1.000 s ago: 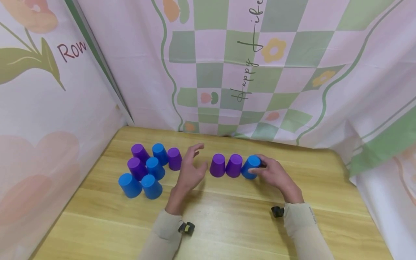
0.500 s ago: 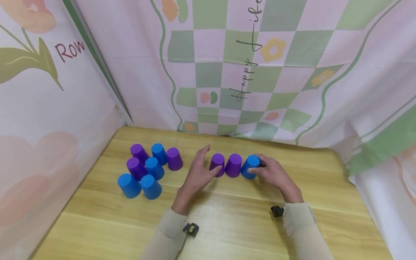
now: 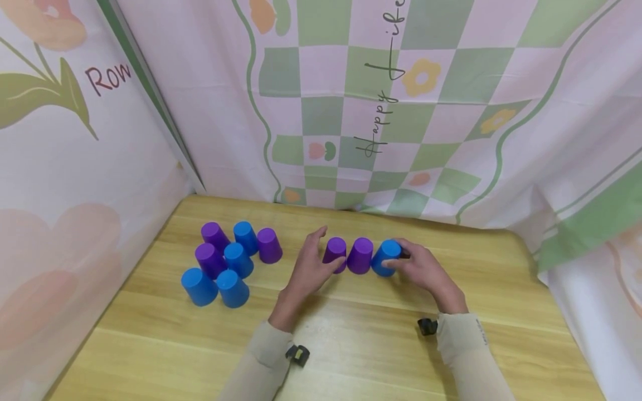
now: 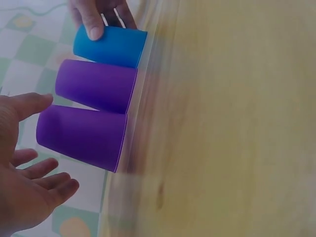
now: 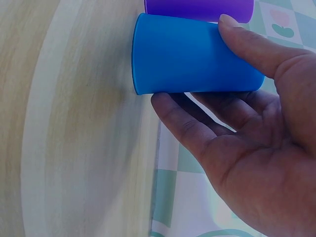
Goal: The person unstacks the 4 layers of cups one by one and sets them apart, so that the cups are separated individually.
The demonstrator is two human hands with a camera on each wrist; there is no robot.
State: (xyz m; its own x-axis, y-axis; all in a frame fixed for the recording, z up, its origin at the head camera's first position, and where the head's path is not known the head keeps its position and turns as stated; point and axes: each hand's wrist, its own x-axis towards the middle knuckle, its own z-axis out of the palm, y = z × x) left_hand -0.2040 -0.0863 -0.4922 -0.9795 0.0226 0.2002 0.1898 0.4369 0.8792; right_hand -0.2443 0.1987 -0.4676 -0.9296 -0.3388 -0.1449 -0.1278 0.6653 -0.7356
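Note:
Three upside-down plastic cups stand in a row on the wooden table: a left purple cup (image 3: 334, 252), a middle purple cup (image 3: 360, 256) and a blue cup (image 3: 385, 257) at the right end. My right hand (image 3: 427, 271) holds the blue cup, its thumb on the near side and its fingers (image 5: 182, 123) along the outer side. My left hand (image 3: 309, 269) is spread beside the left purple cup. Its thumb (image 4: 34, 104) comes right up to that cup near the closed end, while the other fingers stay extended and apart from it.
Several more upside-down cups stand in a group at the left, among them a blue front cup (image 3: 233, 288) and a single purple cup (image 3: 270, 245) nearest the left hand. A patterned curtain (image 3: 321, 122) hangs along the table's back edge.
My left hand has moved right, from beside the grouped cups to the left purple cup, its thumb now overlapping that cup. The right hand keeps its hold on the blue cup.

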